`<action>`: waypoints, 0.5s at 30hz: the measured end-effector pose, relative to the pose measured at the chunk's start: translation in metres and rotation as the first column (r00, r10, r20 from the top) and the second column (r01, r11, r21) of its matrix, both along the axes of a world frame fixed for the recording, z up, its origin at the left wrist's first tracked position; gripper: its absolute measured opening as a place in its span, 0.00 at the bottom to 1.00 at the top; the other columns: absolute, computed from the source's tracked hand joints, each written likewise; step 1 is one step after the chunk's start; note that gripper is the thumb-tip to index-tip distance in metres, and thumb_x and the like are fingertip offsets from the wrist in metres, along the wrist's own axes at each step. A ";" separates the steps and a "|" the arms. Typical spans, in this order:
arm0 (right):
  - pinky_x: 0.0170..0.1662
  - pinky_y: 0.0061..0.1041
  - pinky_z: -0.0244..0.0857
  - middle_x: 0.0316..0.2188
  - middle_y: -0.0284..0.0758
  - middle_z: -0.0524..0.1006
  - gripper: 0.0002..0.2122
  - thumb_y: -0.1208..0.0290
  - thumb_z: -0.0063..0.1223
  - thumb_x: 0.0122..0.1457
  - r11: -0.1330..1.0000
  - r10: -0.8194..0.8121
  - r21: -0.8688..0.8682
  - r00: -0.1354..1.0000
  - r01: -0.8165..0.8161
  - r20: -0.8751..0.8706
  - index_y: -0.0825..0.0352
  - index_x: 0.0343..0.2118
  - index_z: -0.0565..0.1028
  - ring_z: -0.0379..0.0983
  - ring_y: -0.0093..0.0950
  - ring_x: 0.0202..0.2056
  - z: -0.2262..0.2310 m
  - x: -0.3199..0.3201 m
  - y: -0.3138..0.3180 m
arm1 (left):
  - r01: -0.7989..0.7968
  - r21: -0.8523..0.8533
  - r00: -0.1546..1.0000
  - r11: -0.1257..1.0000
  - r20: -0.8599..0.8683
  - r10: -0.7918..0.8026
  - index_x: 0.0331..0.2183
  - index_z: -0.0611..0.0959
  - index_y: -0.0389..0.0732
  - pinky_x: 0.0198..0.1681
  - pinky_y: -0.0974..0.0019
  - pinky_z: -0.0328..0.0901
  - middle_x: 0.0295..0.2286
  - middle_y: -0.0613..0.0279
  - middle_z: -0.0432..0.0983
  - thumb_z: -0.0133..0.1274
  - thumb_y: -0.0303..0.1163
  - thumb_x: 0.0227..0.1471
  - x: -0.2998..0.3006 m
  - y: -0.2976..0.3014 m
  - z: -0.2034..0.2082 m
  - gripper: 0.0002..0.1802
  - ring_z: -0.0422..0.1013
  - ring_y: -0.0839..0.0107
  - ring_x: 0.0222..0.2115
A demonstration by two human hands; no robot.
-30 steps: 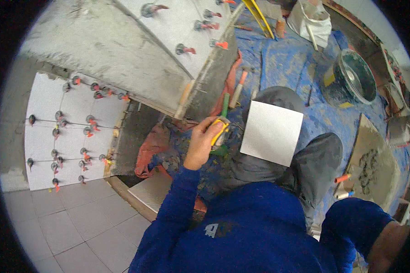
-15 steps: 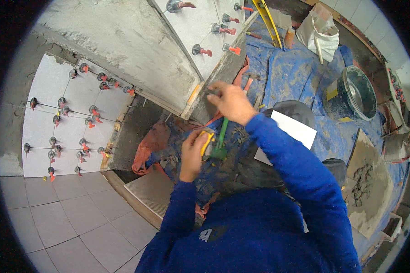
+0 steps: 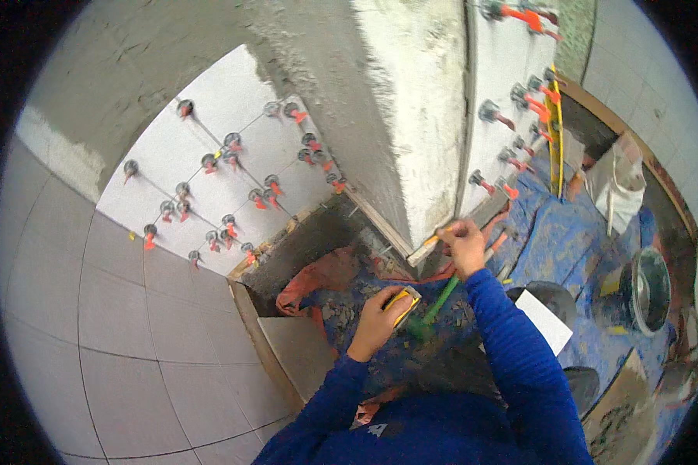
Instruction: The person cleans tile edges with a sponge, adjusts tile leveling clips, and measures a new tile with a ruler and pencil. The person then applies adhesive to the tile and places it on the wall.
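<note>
My left hand (image 3: 374, 324) is closed around a yellow tape measure (image 3: 405, 302) and hangs above the littered blue sheet. Close to the bottom corner of the concrete wall, my right hand (image 3: 467, 248) pinches one end of a thin yellow stick that looks like a pencil (image 3: 433, 241). That stick lies along the wooden strip (image 3: 422, 254) at the wall's foot. Below the right hand, a green-handled tool (image 3: 440, 301) leans over the sheet; its far end is hard to make out.
White tiles (image 3: 233, 105) with several red-handled levelling clips cover the wall at left; more clipped tiles (image 3: 506, 77) rise at right. A white tile (image 3: 541, 322) lies by my knee. A dark bucket (image 3: 650, 291), a white sack (image 3: 619, 182) and a yellow level (image 3: 556, 147) stand at right.
My view has swung, so the scene sits lower and further right. My right hand has come to the yellow stick on the corner ledge. My left hand still holds the tape measure.
</note>
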State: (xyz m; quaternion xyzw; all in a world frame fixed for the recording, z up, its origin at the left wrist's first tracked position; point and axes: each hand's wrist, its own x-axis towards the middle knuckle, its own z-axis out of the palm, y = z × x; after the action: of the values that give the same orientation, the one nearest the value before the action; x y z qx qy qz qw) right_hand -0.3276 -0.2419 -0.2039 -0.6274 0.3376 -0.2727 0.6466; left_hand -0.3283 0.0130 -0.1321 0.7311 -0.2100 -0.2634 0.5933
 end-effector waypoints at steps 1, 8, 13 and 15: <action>0.35 0.29 0.75 0.29 0.35 0.83 0.13 0.75 0.68 0.54 0.979 0.001 0.205 1.000 -0.006 0.023 0.64 0.41 0.77 0.80 0.29 0.31 0.009 -0.004 -0.002 | -0.005 0.029 1.000 1.000 -0.020 0.006 0.46 0.85 0.35 0.46 0.68 0.69 0.38 0.61 0.83 0.61 0.41 0.61 0.001 0.000 0.001 0.19 0.76 0.73 0.39; 0.36 0.22 0.70 0.38 0.31 0.77 0.09 0.73 0.51 0.70 0.789 0.515 0.254 0.828 -0.559 0.224 0.65 0.50 0.74 0.75 0.22 0.33 0.108 -0.098 0.034 | 0.092 0.000 0.943 0.996 0.321 -0.087 0.45 0.81 0.37 0.46 0.62 0.70 0.37 0.53 0.82 0.65 0.37 0.55 0.010 -0.003 0.038 0.20 0.78 0.63 0.40; 0.34 0.20 0.60 0.29 0.24 0.73 0.10 0.67 0.61 0.67 0.856 0.482 -0.217 0.876 -0.470 0.002 0.69 0.40 0.76 0.64 0.15 0.31 0.150 -0.133 0.071 | 0.252 -0.033 0.867 0.967 0.452 -0.210 0.46 0.77 0.38 0.51 0.60 0.69 0.41 0.54 0.80 0.68 0.38 0.52 -0.004 -0.020 0.070 0.24 0.78 0.63 0.45; 0.34 0.20 0.58 0.27 0.23 0.71 0.10 0.68 0.65 0.64 0.873 0.468 -0.167 0.884 -0.459 0.016 0.67 0.37 0.75 0.63 0.15 0.31 0.160 -0.138 0.070 | 0.294 -0.049 0.800 0.954 0.559 -0.218 0.48 0.78 0.39 0.49 0.57 0.70 0.42 0.53 0.80 0.67 0.36 0.52 -0.008 -0.027 0.083 0.25 0.78 0.57 0.44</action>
State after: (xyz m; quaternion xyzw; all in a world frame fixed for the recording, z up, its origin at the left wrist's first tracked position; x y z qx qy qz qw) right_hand -0.4656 -0.1722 -0.0442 -0.7313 0.1367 -0.1532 0.6504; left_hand -0.3360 -0.0142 -0.0496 0.6991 -0.4848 -0.1068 0.5146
